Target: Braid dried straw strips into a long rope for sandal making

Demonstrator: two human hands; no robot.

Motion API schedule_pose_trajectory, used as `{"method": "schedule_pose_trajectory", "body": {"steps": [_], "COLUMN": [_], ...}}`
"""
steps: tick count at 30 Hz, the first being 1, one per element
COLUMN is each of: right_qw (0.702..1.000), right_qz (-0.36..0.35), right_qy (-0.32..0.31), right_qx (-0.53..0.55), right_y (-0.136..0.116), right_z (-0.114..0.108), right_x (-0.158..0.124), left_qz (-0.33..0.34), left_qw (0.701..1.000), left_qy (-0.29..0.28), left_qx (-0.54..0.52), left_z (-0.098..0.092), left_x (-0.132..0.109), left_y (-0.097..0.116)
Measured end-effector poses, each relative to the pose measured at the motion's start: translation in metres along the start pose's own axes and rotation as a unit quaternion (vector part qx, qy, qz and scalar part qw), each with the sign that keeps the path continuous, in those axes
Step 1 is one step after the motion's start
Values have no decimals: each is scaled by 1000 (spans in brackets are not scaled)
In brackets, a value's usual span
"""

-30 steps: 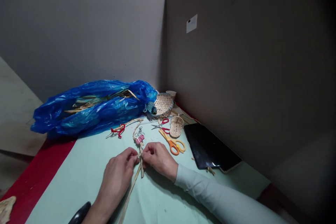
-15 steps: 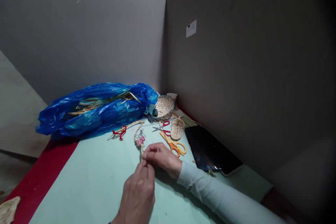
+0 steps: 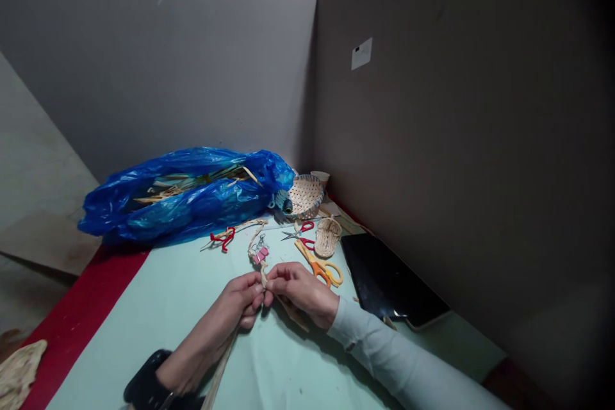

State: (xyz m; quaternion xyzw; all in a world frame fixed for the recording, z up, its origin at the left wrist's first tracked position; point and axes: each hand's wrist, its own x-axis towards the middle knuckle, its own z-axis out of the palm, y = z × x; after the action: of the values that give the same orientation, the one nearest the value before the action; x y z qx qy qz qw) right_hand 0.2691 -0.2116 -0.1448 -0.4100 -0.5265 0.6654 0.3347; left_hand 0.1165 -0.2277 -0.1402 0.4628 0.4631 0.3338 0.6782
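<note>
My left hand (image 3: 230, 317) and my right hand (image 3: 300, 291) meet fingertip to fingertip over the pale green mat (image 3: 158, 307). Both pinch a plaited straw cord (image 3: 263, 277) where loose flat straw strips (image 3: 221, 365) run down under my left wrist. The cord curves away to a pink binder clip (image 3: 260, 255) clamped on it, just beyond my fingers. Both hands are closed on the straw.
Orange-handled scissors (image 3: 321, 268) lie right of my hands, small red-handled scissors (image 3: 302, 230) and a tiny woven sandal (image 3: 327, 237) beyond. A black tablet (image 3: 391, 278) lies at the right. A blue plastic bag (image 3: 187, 195) of straw and a woven basket (image 3: 303, 195) sit at the back. Grey partitions enclose the desk.
My left hand swung from above the cord back to its left side, again pinching it beside the right fingers. The view shifted slightly to the left.
</note>
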Motion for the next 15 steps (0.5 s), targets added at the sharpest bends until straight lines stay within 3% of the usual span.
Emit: {"method": "schedule_pose_trajectory", "body": {"steps": [3, 6, 10, 15], "right_qw": [997, 979, 945, 878], "right_qz": [-3, -50, -85, -140], "right_qy": [-24, -17, -5, 54], "right_qx": [-75, -196, -315, -454], "right_y": [-2, -5, -10, -18], "right_z": [-2, -4, -5, -6], "right_x": [-2, -4, -11, -21], "left_qz": [1, 16, 46, 50], "left_qw": [1000, 999, 995, 992], "left_qy": [16, 41, 78, 107], "left_qx": [7, 19, 41, 40], "left_z": [1, 4, 9, 11], "left_x": [-1, 0, 2, 0], "left_y": [-2, -5, -11, -12]}}
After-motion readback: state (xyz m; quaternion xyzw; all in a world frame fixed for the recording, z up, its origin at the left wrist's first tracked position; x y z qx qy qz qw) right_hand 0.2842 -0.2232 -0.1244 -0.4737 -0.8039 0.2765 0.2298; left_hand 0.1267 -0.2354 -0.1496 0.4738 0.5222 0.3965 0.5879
